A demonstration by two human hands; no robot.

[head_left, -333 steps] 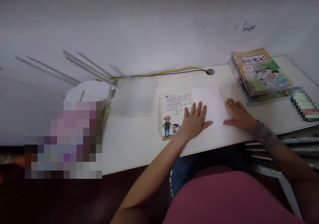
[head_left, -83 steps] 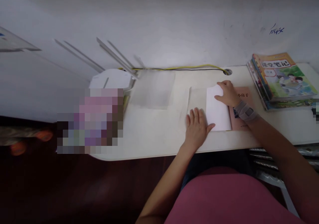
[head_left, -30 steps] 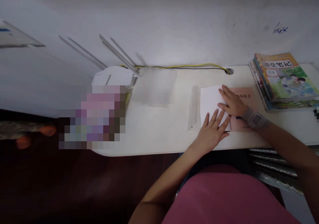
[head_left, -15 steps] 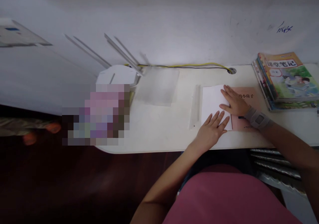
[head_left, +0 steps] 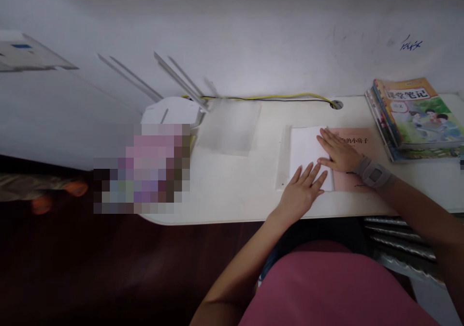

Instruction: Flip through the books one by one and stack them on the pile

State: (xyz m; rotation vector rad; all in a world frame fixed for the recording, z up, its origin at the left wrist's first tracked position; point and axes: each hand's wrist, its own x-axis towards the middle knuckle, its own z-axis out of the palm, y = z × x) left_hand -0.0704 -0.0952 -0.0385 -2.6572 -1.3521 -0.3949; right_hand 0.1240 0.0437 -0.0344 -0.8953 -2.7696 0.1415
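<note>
A thin book [head_left: 351, 153] lies opened out on the white desk, its pink printed cover on the right and a blank white inside page [head_left: 306, 144] on the left. Beyond the page's left edge sticks out a clear plastic book cover [head_left: 283, 164]. My left hand [head_left: 302, 190] rests flat on the lower part of the white page, fingers spread. Above and to the right, my right hand [head_left: 337, 151] lies flat across the line between page and pink cover, hiding part of the title. A grey band circles the right wrist. Neither hand grips anything.
A stack of books [head_left: 420, 115] stands at the right. Another clear plastic sheet [head_left: 230, 127] lies left of centre, beside a white router [head_left: 168, 109] with antennas. A blurred-out pile [head_left: 152, 166] sits at the left end. Cables [head_left: 275, 96] run along the wall.
The white page has slid slightly left and lies flatter, over more of the plastic cover. Both hands have shifted a little left, and more of the title shows.
</note>
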